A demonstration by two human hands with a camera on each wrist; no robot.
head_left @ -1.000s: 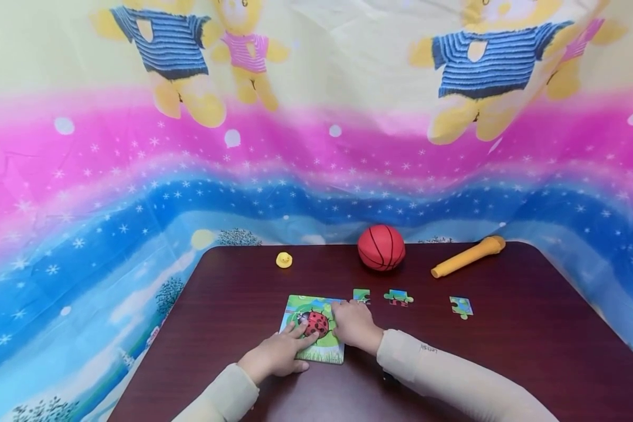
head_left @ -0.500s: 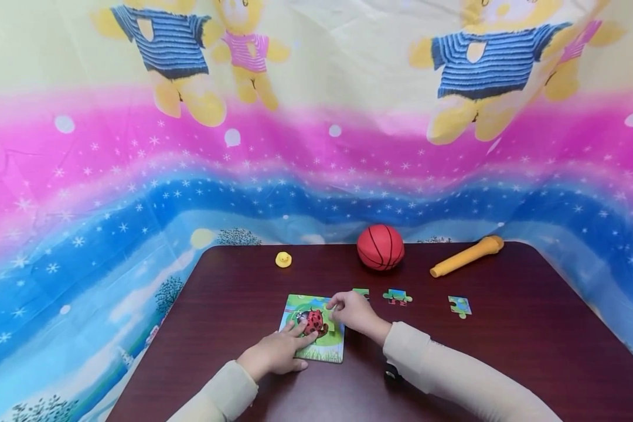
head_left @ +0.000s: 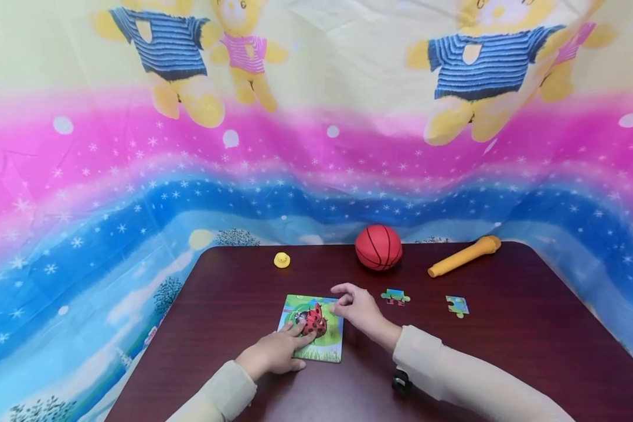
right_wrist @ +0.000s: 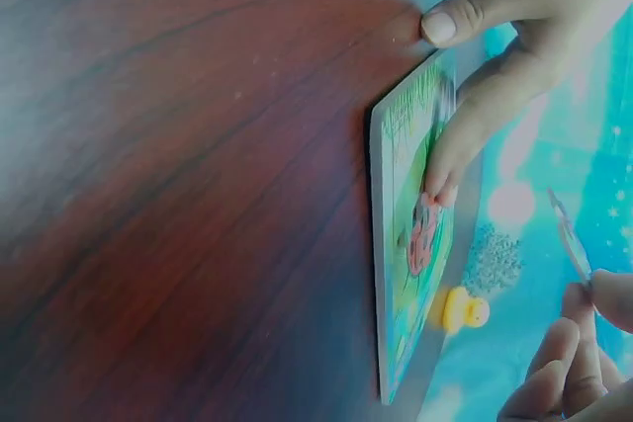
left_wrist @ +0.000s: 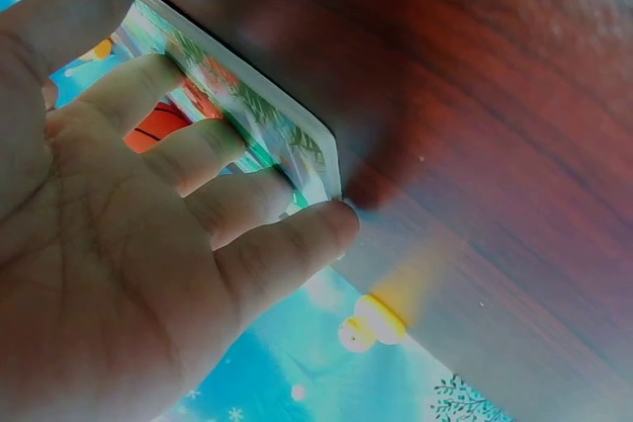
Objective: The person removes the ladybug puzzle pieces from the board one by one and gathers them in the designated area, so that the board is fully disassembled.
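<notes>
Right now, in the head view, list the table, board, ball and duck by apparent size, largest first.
1. Table
2. Board, partly covered by the left hand
3. Ball
4. Duck
The ball and duck lie farther off than the board.

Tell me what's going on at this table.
A person is handling a ladybug puzzle. Their left hand rests on it, while their right hand pinches a puzzle piece, held up off the board. A second piece and a third piece lie loose to the right. Farther back sit a yellow duck, a red ball and a yellow microphone.
</notes>
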